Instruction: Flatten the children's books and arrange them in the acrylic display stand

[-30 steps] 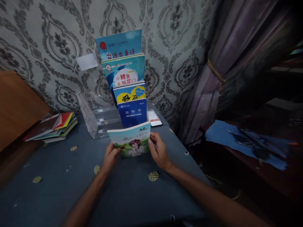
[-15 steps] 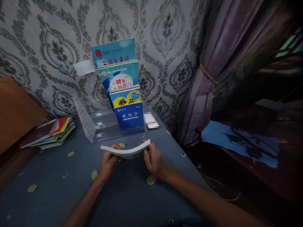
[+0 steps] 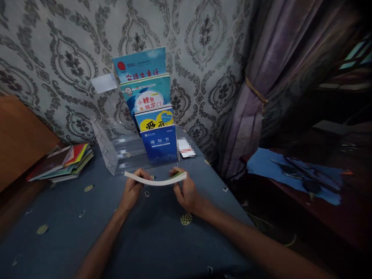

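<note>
Between my hands a thin book [image 3: 155,182] is held edge-on above the table, bowed so that its middle sags. My left hand [image 3: 134,188] grips its left end, thumb on the near side. At the right end, my right hand [image 3: 186,193] pinches it. The book's cover is mostly hidden at this angle. Behind it stands a clear tiered display rack [image 3: 106,149]. Its right part bears a blue booklet [image 3: 159,145] in front, a yellow and blue book [image 3: 155,120], a teal book [image 3: 149,93] and a taller blue book [image 3: 139,66].
On the left lies a stack of books [image 3: 66,162] beside a brown wooden panel [image 3: 23,139]. A blurred white item [image 3: 185,148] sits right of the rack. Across a gap on the right, a dark red surface [image 3: 290,193] carries a blue cloth [image 3: 267,166] with glasses. A purple curtain [image 3: 241,116] hangs between.
My hands have tilted the book and raised it slightly; its underside shows less, and a greenish face appears by my right fingers. The rack and its books have stayed put.
</note>
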### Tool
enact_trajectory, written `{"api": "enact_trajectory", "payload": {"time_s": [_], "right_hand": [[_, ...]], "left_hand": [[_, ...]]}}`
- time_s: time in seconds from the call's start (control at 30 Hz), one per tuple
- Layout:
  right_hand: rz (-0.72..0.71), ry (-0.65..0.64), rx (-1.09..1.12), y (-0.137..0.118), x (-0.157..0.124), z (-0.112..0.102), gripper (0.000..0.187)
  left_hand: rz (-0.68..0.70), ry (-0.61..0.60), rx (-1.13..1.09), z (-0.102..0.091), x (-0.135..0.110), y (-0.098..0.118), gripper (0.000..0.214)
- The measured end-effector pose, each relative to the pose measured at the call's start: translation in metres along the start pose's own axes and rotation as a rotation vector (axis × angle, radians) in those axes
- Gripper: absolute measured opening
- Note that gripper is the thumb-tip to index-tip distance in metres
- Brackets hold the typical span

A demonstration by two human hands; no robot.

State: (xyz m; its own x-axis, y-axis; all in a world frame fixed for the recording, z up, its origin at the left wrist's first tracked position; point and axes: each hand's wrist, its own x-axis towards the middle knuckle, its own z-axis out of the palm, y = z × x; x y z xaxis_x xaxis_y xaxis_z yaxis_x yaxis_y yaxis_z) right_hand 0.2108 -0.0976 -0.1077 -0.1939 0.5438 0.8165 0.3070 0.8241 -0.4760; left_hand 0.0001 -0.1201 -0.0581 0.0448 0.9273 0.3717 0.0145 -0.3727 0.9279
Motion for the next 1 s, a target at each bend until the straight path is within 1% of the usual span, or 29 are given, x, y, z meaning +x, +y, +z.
{"api": "enact_trajectory", "payload": {"time_s": [0.13, 0.2, 0.27, 0.37, 0.43, 0.53, 0.67, 0.73, 0.9, 1.0], "right_hand": [[0.000, 0.016, 0.014, 0.009, 0.014, 0.002, 0.044], [0.010, 0.028, 0.013, 0.014, 0.025, 0.002, 0.044], [0.004, 0.059, 0.010, 0.019, 0.038, 0.002, 0.042], [-0.021, 0.129, 0.009, 0.024, 0.059, 0.003, 0.039], [-0.008, 0.152, 0.016, 0.027, 0.072, 0.004, 0.038], [0.041, 0.156, 0.037, 0.032, 0.085, 0.006, 0.039], [0.050, 0.157, 0.011, 0.043, 0.091, 0.006, 0.034], [0.052, 0.148, 0.000, 0.048, 0.091, 0.006, 0.030], [0.123, 0.077, 0.017, 0.060, 0.089, 0.004, 0.026], [0.140, 0.055, 0.053, 0.065, 0.089, 0.005, 0.021]], "left_hand": [[0.125, 0.023, 0.085, 0.001, 0.021, 0.007, 0.034], [0.170, 0.053, 0.108, 0.004, 0.033, 0.011, 0.039], [0.208, 0.084, 0.102, 0.008, 0.045, 0.016, 0.035], [0.251, 0.140, 0.102, 0.013, 0.062, 0.021, 0.021], [0.269, 0.180, 0.128, 0.014, 0.073, 0.021, 0.010], [0.300, 0.231, 0.141, 0.013, 0.088, 0.016, 0.003], [0.306, 0.283, 0.107, 0.011, 0.101, 0.002, 0.011], [0.284, 0.279, 0.113, 0.011, 0.105, -0.005, 0.015], [0.263, 0.264, 0.095, 0.012, 0.109, -0.017, 0.016], [0.252, 0.264, 0.116, 0.012, 0.110, -0.022, 0.023]]}}
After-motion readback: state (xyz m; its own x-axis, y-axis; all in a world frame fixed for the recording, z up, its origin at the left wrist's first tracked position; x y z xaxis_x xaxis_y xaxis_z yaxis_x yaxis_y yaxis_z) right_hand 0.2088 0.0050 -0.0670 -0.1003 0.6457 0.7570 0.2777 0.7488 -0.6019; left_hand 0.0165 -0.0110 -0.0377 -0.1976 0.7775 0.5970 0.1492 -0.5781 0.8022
